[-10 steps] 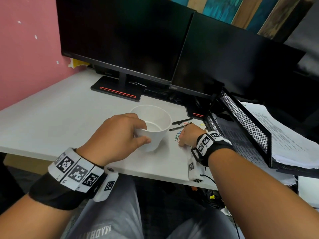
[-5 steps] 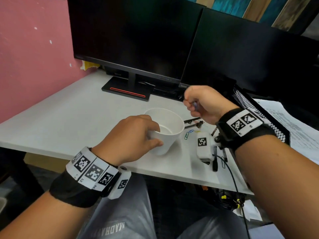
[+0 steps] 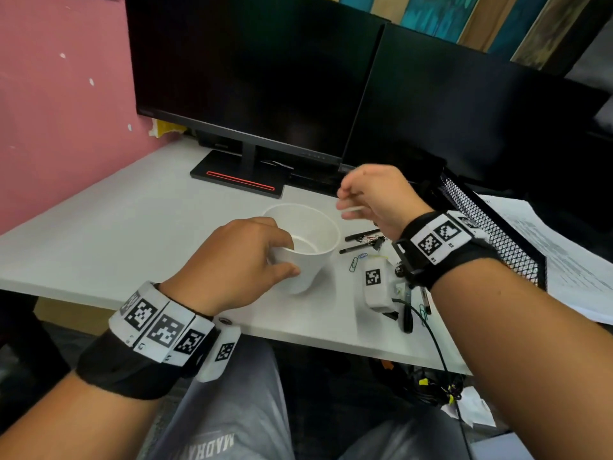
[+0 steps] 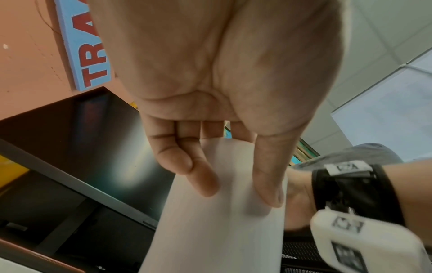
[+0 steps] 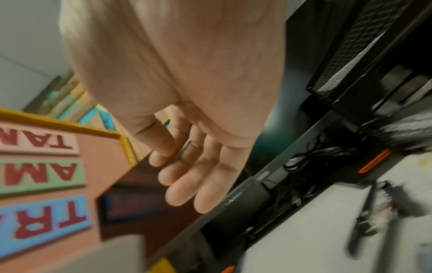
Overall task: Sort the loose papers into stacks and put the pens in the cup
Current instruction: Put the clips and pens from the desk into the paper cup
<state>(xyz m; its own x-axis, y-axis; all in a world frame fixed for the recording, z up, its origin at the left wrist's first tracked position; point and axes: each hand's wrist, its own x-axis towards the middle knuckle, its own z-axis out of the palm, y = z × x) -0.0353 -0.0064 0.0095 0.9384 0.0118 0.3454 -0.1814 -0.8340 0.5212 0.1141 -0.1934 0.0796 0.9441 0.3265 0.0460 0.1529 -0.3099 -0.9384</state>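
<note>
The cup (image 3: 306, 247) stands near the bench's (image 3: 116, 227) front edge, before the two monitors (image 3: 258, 78) along the back. Two pens (image 3: 356, 242) and paper clips (image 3: 354, 264) lie just right of the cup. The mesh tray (image 3: 491, 227) with papers (image 3: 570, 257) occupies the bench's right end.

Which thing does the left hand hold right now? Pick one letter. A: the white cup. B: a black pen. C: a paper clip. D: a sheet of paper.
A: in the head view the left hand grips the white cup by its side, and the left wrist view shows fingers and thumb wrapped on its white wall.
</note>
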